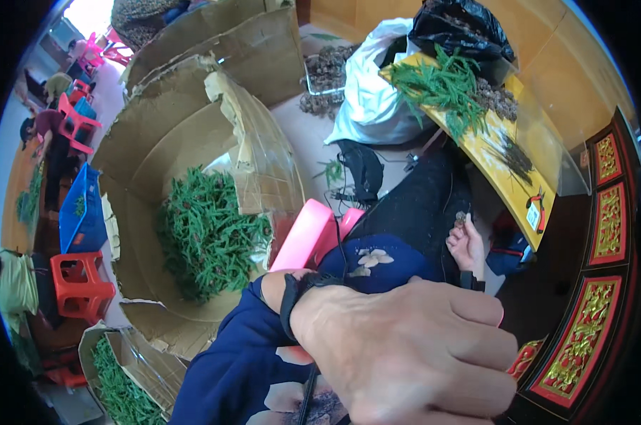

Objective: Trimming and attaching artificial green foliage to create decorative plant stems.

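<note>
Very near the camera, my left hand [412,347] reaches across from the left, a dark band on its wrist. Its fingers are curled closed, and whatever they may hold is hidden. Farther right and lower down, my right hand [466,248] pinches a small brown pine cone [461,218] between thumb and fingertips, above my dark-clad leg. Beyond it stands a yellow tabletop [526,202] bearing green fir-like sprigs [441,88], a pile of brown cones [496,99], thin dark stems [513,161] and red-handled pliers [538,211].
At left, a big torn cardboard box [129,205] holds many green sprigs [211,234]; a smaller box [147,368] sits below. A pink stool [303,234] adjoins it. White sack [377,92] and black bag [466,28] stand behind the table. Carved panels [579,336] line the right. People work far left.
</note>
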A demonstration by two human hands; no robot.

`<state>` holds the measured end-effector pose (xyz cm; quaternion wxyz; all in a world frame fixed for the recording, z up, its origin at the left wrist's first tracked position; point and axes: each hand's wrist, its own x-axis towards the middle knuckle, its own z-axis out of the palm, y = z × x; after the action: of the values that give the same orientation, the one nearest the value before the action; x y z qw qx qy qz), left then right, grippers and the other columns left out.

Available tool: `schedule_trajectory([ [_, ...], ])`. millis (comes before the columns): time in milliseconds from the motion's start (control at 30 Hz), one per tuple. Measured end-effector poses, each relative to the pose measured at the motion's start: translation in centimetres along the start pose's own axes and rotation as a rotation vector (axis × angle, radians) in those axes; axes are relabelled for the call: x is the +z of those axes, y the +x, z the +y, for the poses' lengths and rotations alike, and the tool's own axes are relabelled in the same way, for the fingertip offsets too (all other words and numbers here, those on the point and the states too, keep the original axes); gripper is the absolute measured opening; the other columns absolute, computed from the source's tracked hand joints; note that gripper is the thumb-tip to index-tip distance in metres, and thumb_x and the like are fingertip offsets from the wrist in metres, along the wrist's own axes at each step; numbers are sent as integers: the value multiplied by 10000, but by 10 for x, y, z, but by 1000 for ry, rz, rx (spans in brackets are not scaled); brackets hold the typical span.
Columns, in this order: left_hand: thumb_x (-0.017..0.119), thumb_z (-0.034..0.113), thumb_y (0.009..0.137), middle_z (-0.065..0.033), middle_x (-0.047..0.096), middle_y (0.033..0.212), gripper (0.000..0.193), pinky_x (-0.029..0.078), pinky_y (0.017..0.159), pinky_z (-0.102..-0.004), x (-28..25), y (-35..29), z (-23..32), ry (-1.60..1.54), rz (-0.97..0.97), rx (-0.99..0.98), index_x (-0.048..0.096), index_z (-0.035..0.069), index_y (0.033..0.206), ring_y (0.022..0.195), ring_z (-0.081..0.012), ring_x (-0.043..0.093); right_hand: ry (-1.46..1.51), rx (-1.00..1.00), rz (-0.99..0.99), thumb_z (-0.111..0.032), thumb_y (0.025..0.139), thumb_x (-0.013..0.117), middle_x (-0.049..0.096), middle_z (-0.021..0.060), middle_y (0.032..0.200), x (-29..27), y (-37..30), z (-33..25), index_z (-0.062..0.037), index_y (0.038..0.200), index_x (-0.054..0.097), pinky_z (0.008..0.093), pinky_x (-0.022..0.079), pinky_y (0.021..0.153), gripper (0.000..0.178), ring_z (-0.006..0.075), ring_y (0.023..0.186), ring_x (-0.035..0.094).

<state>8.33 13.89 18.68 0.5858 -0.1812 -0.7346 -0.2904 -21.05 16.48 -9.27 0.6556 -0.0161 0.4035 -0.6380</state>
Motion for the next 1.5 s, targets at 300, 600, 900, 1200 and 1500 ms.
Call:
schedule_trajectory([
  [300, 697, 220, 688, 11, 498, 589, 186, 305, 435, -256, -3, 8, -4, 85, -191, -143, 541, 121, 665, 549, -149, 503, 26, -7, -69, -274, 926, 538, 505, -21, 751, -1, 5, -7, -68, 987, 580, 217, 308, 531, 219, 70, 591, 395],
  [600, 692, 195, 630, 21, 513, 589, 172, 298, 434, -247, -4, 9, -16, 211, -501, 86, 547, 112, 672, 543, -134, 498, 76, -38, -36, -231, 882, 612, 584, 2, 784, -6, 10, 7, -64, 913, 608, 225, 331, 527, 170, 73, 592, 427],
  [900, 707, 167, 537, 16, 546, 588, 203, 307, 431, -240, -10, -3, 4, 322, -496, -143, 566, 123, 675, 547, -125, 501, 75, -17, -81, -236, 885, 609, 587, 5, 792, -11, 11, 5, -46, 929, 604, 229, 328, 524, 195, 77, 602, 432],
  [1200, 572, 229, 633, -15, 495, 660, 176, 424, 544, -316, 53, -32, -48, 320, -350, -34, 526, 108, 752, 616, -185, 536, 27, -38, -57, -216, 873, 628, 525, -23, 688, -10, 9, 6, -104, 800, 582, 233, 337, 523, 141, 76, 593, 444],
  [1500, 534, 193, 847, -161, 646, 896, 182, 480, 719, -431, -17, -69, -311, 1045, -186, -552, 632, 62, 927, 820, -348, 616, 38, -62, -97, -202, 878, 620, 525, -29, 699, -1, 4, 9, -110, 814, 579, 221, 357, 529, 120, 62, 596, 457],
])
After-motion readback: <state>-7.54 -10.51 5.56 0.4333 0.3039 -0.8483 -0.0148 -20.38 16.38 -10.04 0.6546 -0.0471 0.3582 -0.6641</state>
